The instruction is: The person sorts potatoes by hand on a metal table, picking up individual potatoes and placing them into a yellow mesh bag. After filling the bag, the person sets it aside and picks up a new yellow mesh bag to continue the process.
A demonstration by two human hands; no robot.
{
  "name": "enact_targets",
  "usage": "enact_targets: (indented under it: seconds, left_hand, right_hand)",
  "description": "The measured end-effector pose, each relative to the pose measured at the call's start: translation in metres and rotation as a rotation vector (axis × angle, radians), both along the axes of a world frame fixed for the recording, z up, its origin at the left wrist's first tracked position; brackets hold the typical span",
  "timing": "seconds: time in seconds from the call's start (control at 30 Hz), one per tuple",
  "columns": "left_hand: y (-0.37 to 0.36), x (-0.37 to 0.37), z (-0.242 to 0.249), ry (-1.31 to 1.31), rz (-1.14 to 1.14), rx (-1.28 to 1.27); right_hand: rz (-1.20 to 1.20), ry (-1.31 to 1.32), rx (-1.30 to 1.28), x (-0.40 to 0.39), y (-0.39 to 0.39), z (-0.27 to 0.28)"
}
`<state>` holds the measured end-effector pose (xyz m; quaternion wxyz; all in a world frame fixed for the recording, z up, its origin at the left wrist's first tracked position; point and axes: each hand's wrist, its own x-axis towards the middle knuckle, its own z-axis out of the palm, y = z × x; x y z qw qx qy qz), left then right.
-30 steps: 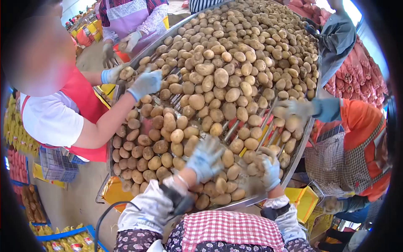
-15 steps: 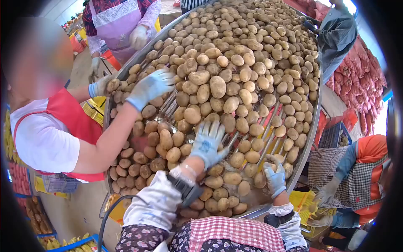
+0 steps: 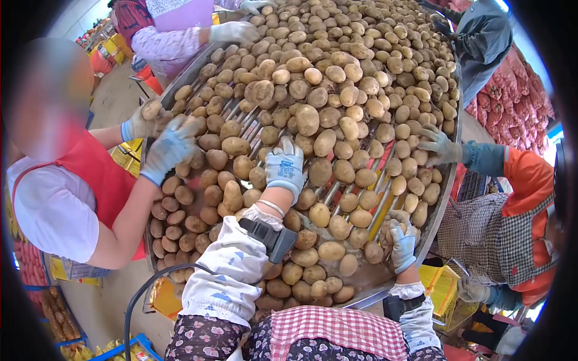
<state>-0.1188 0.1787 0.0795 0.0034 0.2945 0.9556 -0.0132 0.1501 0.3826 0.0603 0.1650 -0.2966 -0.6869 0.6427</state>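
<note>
My left hand [image 3: 285,169], in a light blue and grey glove, reaches forward onto the potatoes [image 3: 307,120] heaped on a metal sorting table. Its fingers are bent down over the potatoes and somewhat apart, with the tips partly hidden; I see no potato held in it. Near the table's lower right edge, my right hand [image 3: 402,245], gloved alike, is curled around a potato that its fingers largely cover. Between my hands, several potatoes [image 3: 331,251] lie on metal bars [image 3: 380,212] with gaps between them.
A metal rim [image 3: 438,231] borders the table. At the left, a co-worker in a red apron [image 3: 75,174] handles potatoes with both gloved hands. Other workers' gloved hands [image 3: 235,32] reach in from the far left and right. Yellow crates [image 3: 438,289] stand beside the table; pink mesh sacks [image 3: 512,99] are stacked behind.
My left hand has moved forward, its fingers going from spread to bent. My right hand has shifted slightly. The left co-worker's hand has drawn back; the right worker's hand now reaches the potatoes.
</note>
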Motion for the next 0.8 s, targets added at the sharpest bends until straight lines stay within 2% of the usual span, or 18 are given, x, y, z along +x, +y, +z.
enact_targets:
  seconds: [0.07, 0.13, 0.2, 0.3, 0.33, 0.43, 0.53, 0.6, 0.63, 0.8]
  left_hand:
    - [-0.013, 0.005, -0.032, 0.136, -0.054, 0.106]
    - [-0.04, 0.019, -0.025, 0.228, -0.154, 0.089]
    - [-0.066, 0.031, -0.013, 0.18, -0.096, 0.217]
    - [-0.1, 0.023, -0.007, 0.265, -0.087, 0.152]
    - [-0.102, 0.02, 0.008, 0.137, 0.031, 0.013]
    - [-0.098, -0.009, 0.045, -0.128, 0.234, -0.158]
    - [-0.091, -0.027, 0.043, -0.21, 0.122, 0.124]
    - [-0.081, -0.026, 0.028, -0.28, -0.073, -0.089]
    - [-0.073, -0.025, 0.021, -0.331, -0.002, -0.158]
    - [-0.076, -0.032, 0.03, -0.46, 0.055, -0.058]
  right_hand:
    - [-0.023, 0.009, -0.114, -0.004, -0.004, 0.004]
    - [0.023, 0.131, 0.225, -0.005, -0.003, -0.004]
    - [0.035, 0.091, 0.17, 0.0, 0.0, -0.006]
    - [0.004, 0.104, 0.043, -0.001, -0.001, -0.005]
    - [0.035, 0.103, 0.029, 0.0, 0.0, -0.004]
    - [0.061, 0.114, 0.036, 0.002, 0.0, -0.009]
    - [0.065, 0.134, 0.039, 0.003, 0.001, -0.015]
    - [0.075, 0.133, 0.024, 0.005, 0.002, -0.011]
    - [0.032, 0.111, -0.031, 0.005, 0.0, -0.006]
    - [0.012, 0.102, -0.087, 0.006, -0.001, -0.004]
